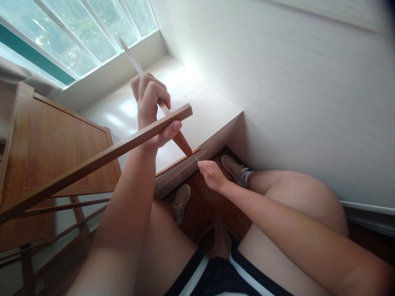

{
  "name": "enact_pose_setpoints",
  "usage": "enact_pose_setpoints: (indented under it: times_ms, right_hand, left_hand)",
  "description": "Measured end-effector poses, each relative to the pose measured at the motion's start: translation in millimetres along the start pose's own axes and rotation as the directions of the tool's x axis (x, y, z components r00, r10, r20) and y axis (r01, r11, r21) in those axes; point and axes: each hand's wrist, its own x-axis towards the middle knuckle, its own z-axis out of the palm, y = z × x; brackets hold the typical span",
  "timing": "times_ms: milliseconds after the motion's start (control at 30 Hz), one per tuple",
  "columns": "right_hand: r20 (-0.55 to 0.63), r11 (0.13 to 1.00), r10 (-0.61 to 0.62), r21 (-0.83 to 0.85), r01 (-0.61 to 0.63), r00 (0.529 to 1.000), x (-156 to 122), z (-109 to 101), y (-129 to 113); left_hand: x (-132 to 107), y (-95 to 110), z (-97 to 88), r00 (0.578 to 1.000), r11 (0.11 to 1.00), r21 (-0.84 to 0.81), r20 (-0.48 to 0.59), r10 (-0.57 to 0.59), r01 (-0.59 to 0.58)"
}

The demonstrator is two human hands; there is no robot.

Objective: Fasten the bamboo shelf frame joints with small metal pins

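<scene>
My left hand [151, 96] is raised in the middle, its fingers wrapped round a wooden slat [182, 142] that slants from upper left down to the right. A long wooden rail [123, 148] crosses that slat, passing between my left thumb and fingers. Close to the slat's lower end, my right hand [211, 172] pinches a thin metal rod [195, 157]. The rod's tip meets the slat's end; most of its other end is hidden in my fingers, so its exact kind does not show.
On the left stands brown wooden furniture [68, 148] with a panel and thin bars. A pale ledge [191, 94] lies under the window [77, 33]. The white wall [293, 102] rises at right. My legs and shoes [182, 199] are below, over a dark wooden floor [200, 205].
</scene>
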Motion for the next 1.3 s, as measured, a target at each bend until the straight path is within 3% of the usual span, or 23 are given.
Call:
enact_pose_setpoints:
  times_ms: [167,300,500,1033,1300]
  right_hand:
    - [0.025,0.987,0.009,-0.160,-0.005,1.000,-10.2,-4.3,-7.4]
    - [0.052,0.958,0.010,-0.286,0.006,0.999,-16.6,-4.9,-9.1]
    - [0.042,0.914,-0.001,-0.406,0.018,0.999,-7.5,-14.3,-12.9]
    - [0.058,0.843,-0.021,-0.536,0.049,0.998,-4.1,-21.6,-20.6]
    - [0.062,0.831,-0.050,-0.551,0.076,0.997,-2.8,-24.4,-22.4]
  left_hand:
    - [-0.3,-1.6,-1.0,0.999,0.999,0.019,0.009,0.047,-0.047]
    - [-0.6,-0.5,-1.9,0.999,1.000,-0.012,0.030,0.011,-0.011]
    - [0.7,2.1,-2.2,0.998,0.998,0.014,0.016,0.058,-0.059]
    - [-0.1,0.4,-1.3,1.000,1.000,-0.021,0.018,0.001,-0.001]
    - [2.2,3.5,0.2,0.998,0.998,0.025,-0.007,0.066,-0.065]
